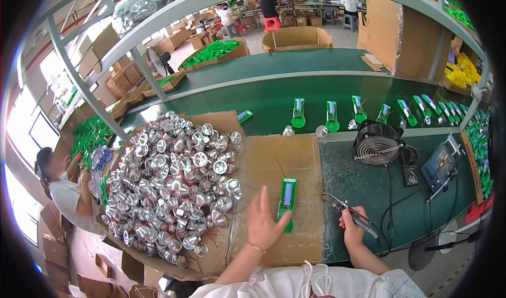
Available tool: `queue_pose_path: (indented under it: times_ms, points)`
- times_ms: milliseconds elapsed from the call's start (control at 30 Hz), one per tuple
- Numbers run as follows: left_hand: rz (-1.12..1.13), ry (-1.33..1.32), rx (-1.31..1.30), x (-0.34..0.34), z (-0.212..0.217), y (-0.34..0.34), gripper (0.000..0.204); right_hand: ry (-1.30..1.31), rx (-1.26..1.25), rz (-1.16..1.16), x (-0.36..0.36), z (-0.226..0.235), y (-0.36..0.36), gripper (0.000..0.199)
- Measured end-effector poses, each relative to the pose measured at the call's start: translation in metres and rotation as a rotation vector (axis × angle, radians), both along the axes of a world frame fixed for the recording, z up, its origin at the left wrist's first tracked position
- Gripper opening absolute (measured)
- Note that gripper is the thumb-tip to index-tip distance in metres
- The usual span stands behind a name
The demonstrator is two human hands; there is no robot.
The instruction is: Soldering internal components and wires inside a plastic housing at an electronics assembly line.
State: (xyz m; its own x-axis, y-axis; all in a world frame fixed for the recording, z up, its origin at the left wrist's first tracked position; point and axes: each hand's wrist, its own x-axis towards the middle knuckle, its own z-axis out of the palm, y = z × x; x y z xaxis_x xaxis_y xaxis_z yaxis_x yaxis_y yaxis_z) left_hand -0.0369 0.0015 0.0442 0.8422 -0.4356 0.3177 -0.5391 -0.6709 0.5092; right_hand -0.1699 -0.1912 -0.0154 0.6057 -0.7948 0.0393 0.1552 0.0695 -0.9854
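The left hand [265,220] lies spread open, its fingers resting against the green flashlight body [287,200] that sits flat on the cardboard sheet [295,161]. At its three o'clock, the right hand [352,225] is wrapped around a soldering iron [348,210], whose tip points toward ten o'clock. A heap of silver reflector cups [176,182] lies at the left hand's ten o'clock; a small black fan [378,143] stands at the right hand's one o'clock on the green counter [358,184].

Bright daylight from windows [31,134] at left blows out, edges bend strongly, centre stays sharp.
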Motion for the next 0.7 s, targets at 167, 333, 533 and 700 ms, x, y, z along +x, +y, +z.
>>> queue_pose_path:
  times_ms: [167,333,533,700]
  points:
    - [0.16,-0.309,0.508,0.019,-0.018,0.055,0.047,-0.027,-0.008,-0.019,-0.007,0.006,0.005,0.016]
    - [0.024,-0.401,0.368,-0.003,-0.035,0.054,0.023,0.006,0.006,-0.011,-0.015,0.011,0.014,0.017]
    - [0.187,-0.517,0.502,0.02,-0.031,0.059,0.018,0.031,-0.024,0.003,-0.026,0.018,0.019,0.018]
    - [0.17,-0.353,0.627,0.022,-0.028,0.06,0.015,-0.004,-0.024,-0.026,-0.031,0.021,0.024,0.017]
